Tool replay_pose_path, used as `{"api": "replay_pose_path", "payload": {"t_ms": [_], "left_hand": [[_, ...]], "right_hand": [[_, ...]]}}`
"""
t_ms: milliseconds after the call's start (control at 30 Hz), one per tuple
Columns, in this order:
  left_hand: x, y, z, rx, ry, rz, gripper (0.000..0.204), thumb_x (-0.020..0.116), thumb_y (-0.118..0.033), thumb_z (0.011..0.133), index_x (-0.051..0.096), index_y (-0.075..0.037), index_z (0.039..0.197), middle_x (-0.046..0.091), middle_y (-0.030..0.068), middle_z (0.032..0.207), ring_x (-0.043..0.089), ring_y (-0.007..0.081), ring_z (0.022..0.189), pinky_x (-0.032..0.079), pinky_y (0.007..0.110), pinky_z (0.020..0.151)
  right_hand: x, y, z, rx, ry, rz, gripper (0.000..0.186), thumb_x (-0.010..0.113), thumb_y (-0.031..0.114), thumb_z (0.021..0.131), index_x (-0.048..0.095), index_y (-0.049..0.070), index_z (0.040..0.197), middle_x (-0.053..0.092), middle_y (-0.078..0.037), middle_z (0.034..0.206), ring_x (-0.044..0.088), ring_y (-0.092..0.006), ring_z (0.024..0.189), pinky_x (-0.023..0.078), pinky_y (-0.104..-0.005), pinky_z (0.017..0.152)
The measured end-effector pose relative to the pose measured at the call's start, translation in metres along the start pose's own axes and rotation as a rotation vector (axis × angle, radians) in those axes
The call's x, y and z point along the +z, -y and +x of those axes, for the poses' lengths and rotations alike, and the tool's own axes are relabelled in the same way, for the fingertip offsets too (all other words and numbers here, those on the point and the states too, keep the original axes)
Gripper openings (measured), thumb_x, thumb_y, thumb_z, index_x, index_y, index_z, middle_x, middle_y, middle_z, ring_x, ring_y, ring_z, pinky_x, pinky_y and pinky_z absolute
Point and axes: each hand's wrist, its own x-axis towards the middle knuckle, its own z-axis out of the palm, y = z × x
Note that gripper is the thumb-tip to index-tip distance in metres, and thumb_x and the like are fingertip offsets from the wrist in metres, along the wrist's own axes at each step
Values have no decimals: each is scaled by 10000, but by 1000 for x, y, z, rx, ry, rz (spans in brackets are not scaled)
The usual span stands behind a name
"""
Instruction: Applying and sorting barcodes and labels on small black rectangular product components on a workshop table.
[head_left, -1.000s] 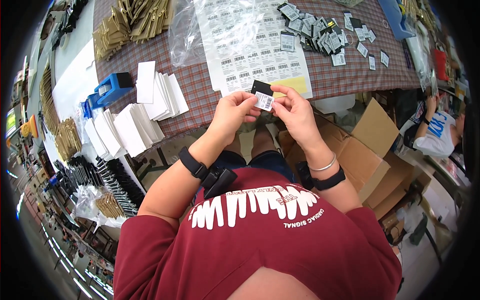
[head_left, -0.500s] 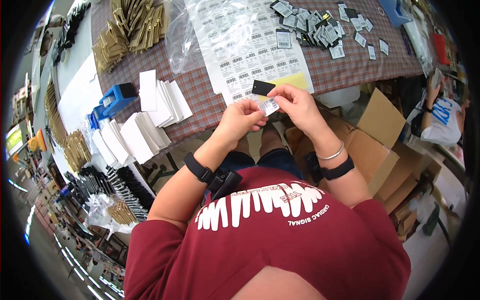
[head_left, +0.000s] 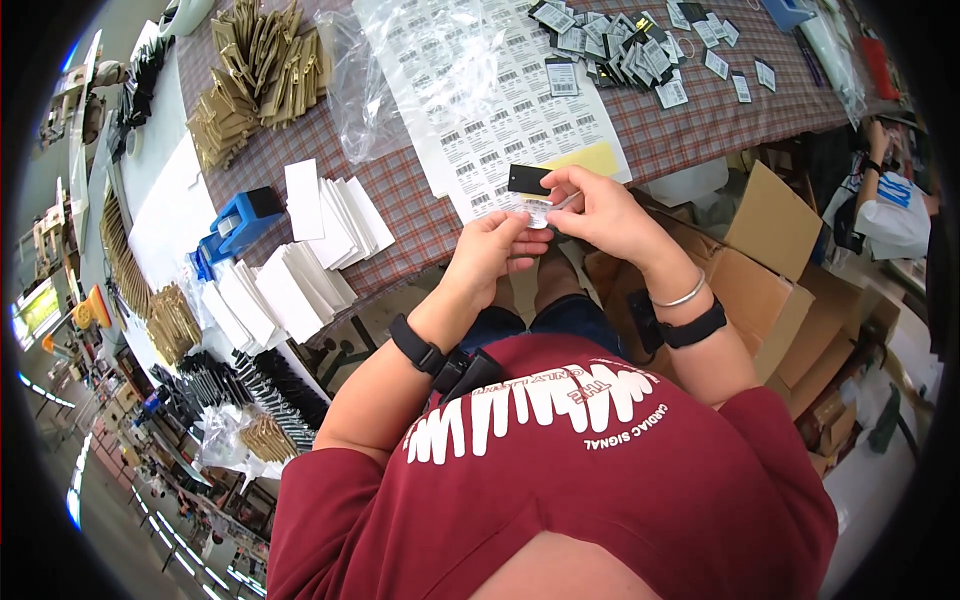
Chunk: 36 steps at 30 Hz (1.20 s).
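Note:
My left hand and my right hand meet at the table's near edge, both closed in a pinch on a small white barcode label. Fingertips cover parts of the label. Just beyond them a black hang tag lies on a sheet of barcode labels, close to my right index finger. A yellow strip shows on that sheet, to the right of the tag. Farther right, a heap of tags with barcode labels spreads over the cloth.
Stacks of white cards and a blue tape dispenser stand left. Bundled gold zipper pieces and clear plastic lie farther off. Open cardboard boxes are below right, with another person beyond.
My fingers have drawn closer together around the label, which now shows less of its face. The whole view has shifted slightly; the black tag stays beside my right fingertips.

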Motion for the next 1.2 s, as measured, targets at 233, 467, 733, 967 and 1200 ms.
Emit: {"api": "replay_pose_path", "payload": {"t_ms": [233,467,733,967,1200], "left_hand": [[3,0,-2,99,-20,49,155,529,-201,901,572,-55,932,660,70,927,620,113,805,464,222,666],[4,2,-2,130,2,150,86,565,-114,873,571,-45,925,665,63,917,618,103,803,460,214,662],[5,9,0,156,49,59,107,575,-127,875,568,-48,947,648,78,952,618,113,840,479,219,705],[11,14,-2,148,59,9,198,561,-126,885,563,-25,1055,634,71,947,618,115,821,486,220,705],[-11,-14,5,1260,-165,1661,394,609,-96,742,560,-96,1133,489,83,1234,400,286,1206,326,440,988]], "right_hand": [[0,5,11,203,8,161,147,567,168,870,596,25,854,576,10,695,528,-53,598,448,-193,555],[-2,5,13,267,43,212,195,529,233,898,593,62,830,564,24,676,497,-29,560,429,-180,523],[9,-9,2,23,-45,98,246,629,99,792,547,5,1004,599,-55,728,568,-109,630,472,-252,598],[17,-7,-11,-47,-299,68,238,611,50,786,567,27,1019,599,-43,717,562,-103,628,468,-256,595],[-17,-15,-4,-127,-401,66,120,560,44,819,613,19,924,571,-39,751,517,-91,637,439,-236,605]]}}
